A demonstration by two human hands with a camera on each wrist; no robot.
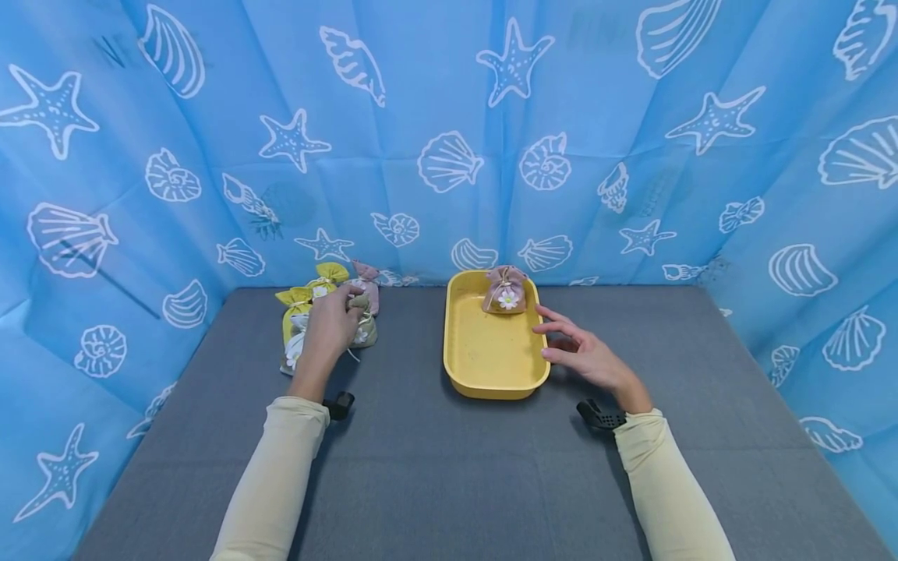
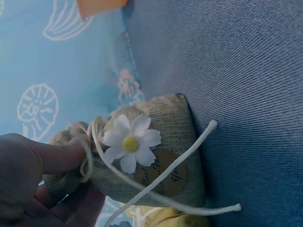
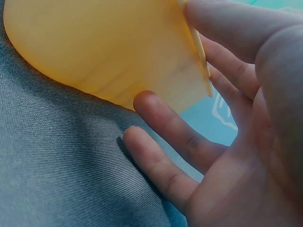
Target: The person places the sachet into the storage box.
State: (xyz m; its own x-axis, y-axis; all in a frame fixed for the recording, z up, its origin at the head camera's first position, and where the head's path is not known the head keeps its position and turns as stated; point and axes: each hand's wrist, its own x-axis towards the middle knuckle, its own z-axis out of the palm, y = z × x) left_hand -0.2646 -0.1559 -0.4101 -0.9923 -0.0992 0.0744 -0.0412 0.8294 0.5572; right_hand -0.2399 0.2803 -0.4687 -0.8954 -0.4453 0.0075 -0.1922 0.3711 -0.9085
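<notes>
My left hand (image 1: 328, 321) pinches the gathered neck of a grey-green linen drawstring sachet (image 2: 177, 113). A white daisy, a round brown label and loose white cord ends show on its front in the left wrist view. Around that hand lie other sachets: yellow ones (image 1: 333, 270), a pink one (image 1: 369, 282) and a grey one (image 1: 288, 363) partly hidden by the hand. My right hand (image 1: 591, 360) holds the right rim of a yellow tray (image 1: 494, 392), two fingers over the edge and the thumb outside. Its other two fingers extend below the rim.
Inside the tray, at its back right corner, stands a dusky pink sachet (image 1: 517, 282) with a white daisy. Grey cloth (image 1: 449, 483) covers the table. A blue curtain (image 1: 393, 156) with white shells and starfish hangs along the back and sides.
</notes>
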